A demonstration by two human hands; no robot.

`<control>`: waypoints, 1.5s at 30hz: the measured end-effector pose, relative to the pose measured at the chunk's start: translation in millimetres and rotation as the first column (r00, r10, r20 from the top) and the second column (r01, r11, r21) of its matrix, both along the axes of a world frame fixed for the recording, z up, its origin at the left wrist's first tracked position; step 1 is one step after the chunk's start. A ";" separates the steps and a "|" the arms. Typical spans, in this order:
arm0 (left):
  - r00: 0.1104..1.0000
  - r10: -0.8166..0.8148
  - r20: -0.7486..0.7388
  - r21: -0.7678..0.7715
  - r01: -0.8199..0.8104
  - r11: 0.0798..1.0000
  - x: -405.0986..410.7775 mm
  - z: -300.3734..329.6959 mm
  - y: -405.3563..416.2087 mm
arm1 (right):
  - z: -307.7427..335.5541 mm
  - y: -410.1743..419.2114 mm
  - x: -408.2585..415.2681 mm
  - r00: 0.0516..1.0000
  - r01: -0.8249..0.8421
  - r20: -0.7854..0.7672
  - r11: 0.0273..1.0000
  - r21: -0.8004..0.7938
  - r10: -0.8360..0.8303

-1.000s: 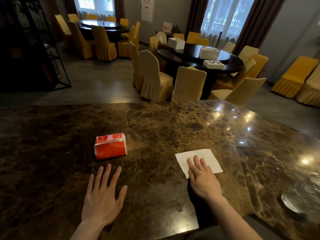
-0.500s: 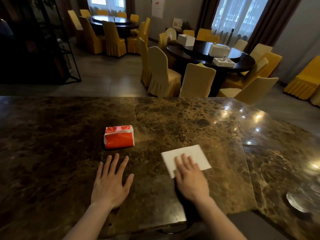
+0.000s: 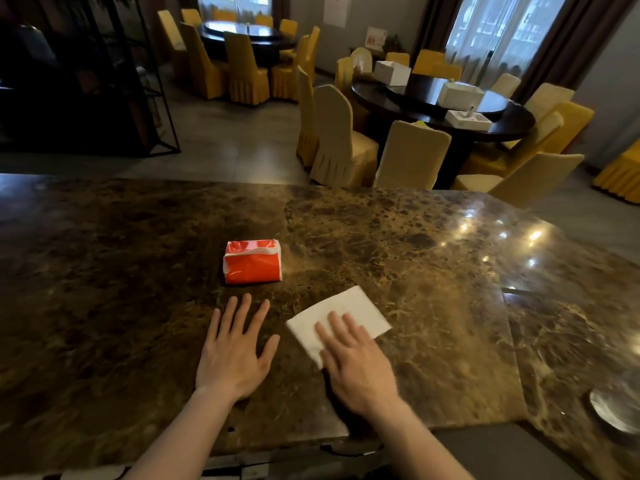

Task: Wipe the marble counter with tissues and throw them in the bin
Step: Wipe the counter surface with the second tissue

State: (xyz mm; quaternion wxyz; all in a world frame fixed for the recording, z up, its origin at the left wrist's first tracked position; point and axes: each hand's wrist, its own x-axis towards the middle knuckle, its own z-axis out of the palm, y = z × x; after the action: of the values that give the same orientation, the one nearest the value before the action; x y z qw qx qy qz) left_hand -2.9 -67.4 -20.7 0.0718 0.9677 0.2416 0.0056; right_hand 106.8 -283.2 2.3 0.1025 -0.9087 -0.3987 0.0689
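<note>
My right hand lies flat, fingers together, pressing on the near corner of a white tissue spread on the marble counter; it grips nothing. Just to its left, my left hand rests palm-down on the stone with fingers splayed, empty. Beyond the left hand sits a red tissue pack, its top torn open. Past the counter's far edge stand covered chairs around a dark round table.
</note>
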 end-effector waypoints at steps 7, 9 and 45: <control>1.000 0.004 0.013 -0.001 -0.004 1.000 0.0 -1.0 -0.5 | 9.6 -31.4 62.6 0.903 0.422 -0.064 0.905 -0.059 -0.425; 1.000 0.006 0.027 -0.005 -0.006 1.000 0.9 -1.5 -1.1 | 5.7 2.2 35.9 0.933 0.354 -0.064 0.935 -0.007 -0.354; 0.999 0.013 -0.030 -0.002 -0.013 1.000 2.6 -1.9 4.3 | 1.7 17.0 0.8 0.995 0.095 -0.045 0.980 0.175 -0.088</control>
State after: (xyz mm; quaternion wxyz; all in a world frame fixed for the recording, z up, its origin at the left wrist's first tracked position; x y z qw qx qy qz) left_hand -0.3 -63.1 -22.6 0.0692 0.9660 0.2490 -0.0088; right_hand 107.7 -266.2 4.1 0.1932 -0.9120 -0.3589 0.0455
